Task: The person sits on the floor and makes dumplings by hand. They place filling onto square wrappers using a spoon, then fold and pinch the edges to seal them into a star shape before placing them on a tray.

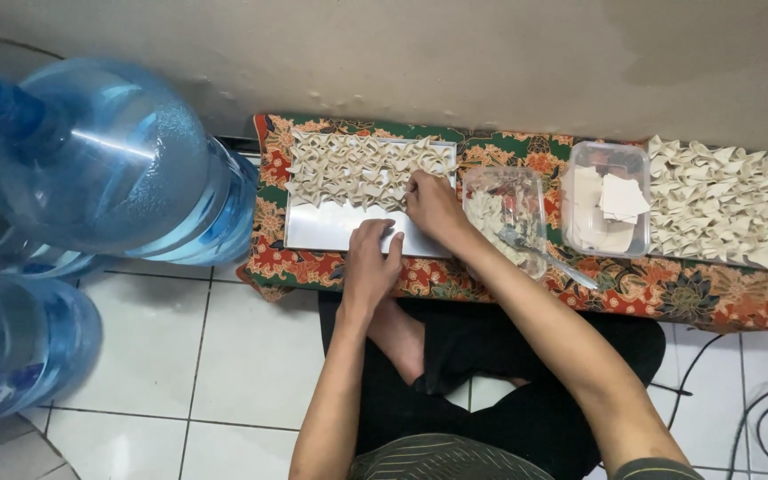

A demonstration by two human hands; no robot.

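A white rectangular tray [331,233] lies on a low table covered with a patterned cloth [668,289]. Rows of folded pale dumplings [357,169] fill the tray's far half. My right hand [433,206] reaches onto the tray and its fingertips touch a dumpling at the right end of the nearest row. My left hand [372,262] rests flat on the tray's near edge, holding nothing. A clear container of filling [501,213] with a spoon [548,256] in it sits just right of the tray.
A clear tub of square wrappers [606,200] stands further right, then a second batch of folded dumplings [731,218]. Large blue water bottles [108,160] crowd the left. Cables [757,400] lie on the white tiled floor at right. A wall rises behind the table.
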